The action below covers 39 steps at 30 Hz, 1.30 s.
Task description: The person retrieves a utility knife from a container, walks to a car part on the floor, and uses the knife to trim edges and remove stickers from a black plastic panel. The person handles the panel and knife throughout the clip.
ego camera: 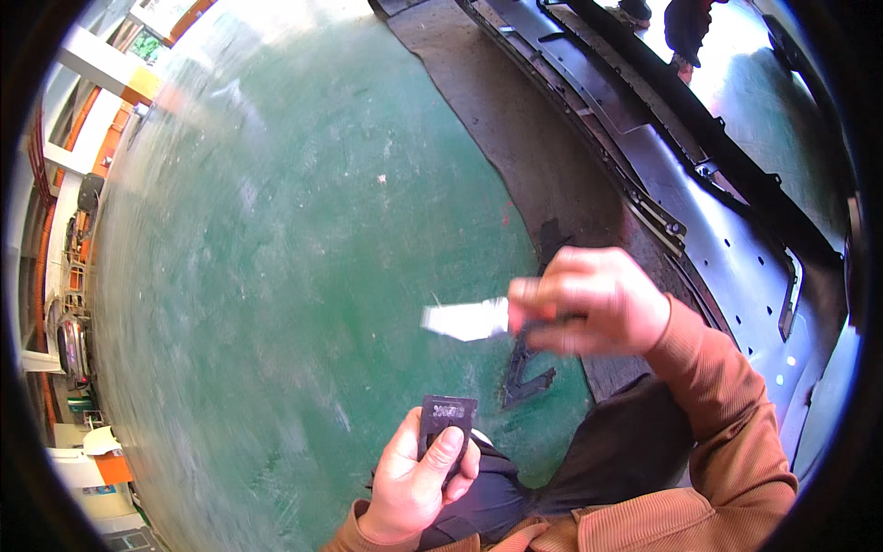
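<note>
My left hand (421,469), low in the middle, grips a small dark flat rectangular piece (448,414) with pale markings near its upper edge, the thumb pressed on its face. Above and to the right, my right hand (586,300) is blurred and holds a bright, wide, pointed blade (465,321) that looks like a knife or scraper; its tip points left. The fingers hide most of its handle. The blade and the dark piece are apart. Beneath my right hand, a dark angular plastic part (530,388) lies on the green floor.
A long car bumper cover (697,221) with black trim lies at the right on a grey mat (503,117). Beyond it, a person's legs (686,31) show at the top right. Shelving and stored items (72,338) line the far left. My knees are at the bottom.
</note>
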### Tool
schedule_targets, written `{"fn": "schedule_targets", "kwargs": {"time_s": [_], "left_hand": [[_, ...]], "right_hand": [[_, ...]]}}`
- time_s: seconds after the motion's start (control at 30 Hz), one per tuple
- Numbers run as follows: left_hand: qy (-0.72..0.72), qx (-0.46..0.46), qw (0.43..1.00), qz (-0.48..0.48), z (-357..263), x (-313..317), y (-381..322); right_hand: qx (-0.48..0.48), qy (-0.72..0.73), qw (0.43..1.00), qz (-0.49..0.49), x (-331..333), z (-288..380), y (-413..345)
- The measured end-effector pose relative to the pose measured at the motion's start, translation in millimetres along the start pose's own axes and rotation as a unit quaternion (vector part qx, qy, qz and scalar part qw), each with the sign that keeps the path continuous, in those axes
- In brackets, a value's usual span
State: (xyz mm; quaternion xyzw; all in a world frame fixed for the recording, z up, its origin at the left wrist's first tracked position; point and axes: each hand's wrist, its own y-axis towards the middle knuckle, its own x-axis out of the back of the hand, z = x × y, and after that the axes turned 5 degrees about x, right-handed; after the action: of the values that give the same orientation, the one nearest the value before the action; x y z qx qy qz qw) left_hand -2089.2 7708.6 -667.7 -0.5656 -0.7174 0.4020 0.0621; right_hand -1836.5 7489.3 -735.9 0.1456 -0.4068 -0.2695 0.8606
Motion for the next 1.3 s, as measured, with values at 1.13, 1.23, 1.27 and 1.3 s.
{"fn": "schedule_targets", "kwargs": {"time_s": [1.13, 1.23, 1.27, 1.3], "left_hand": [[0.083, 0.028, 0.996, -0.002, 0, 2, 6], [0.287, -0.075, 0.943, 0.149, 5, -3, 1], [0.180, -0.092, 0.968, 0.150, 7, -7, 1], [0.124, -0.062, 0.983, 0.124, 7, -6, -2]], "right_hand": [[0.072, -0.020, 0.992, 0.098, -13, 20, 16], [-0.073, -0.192, 0.973, 0.101, 4, 0, 28], [-0.218, -0.210, 0.952, 0.033, 14, -8, 29], [-0.252, -0.197, 0.947, -0.023, 15, -12, 27]]}}
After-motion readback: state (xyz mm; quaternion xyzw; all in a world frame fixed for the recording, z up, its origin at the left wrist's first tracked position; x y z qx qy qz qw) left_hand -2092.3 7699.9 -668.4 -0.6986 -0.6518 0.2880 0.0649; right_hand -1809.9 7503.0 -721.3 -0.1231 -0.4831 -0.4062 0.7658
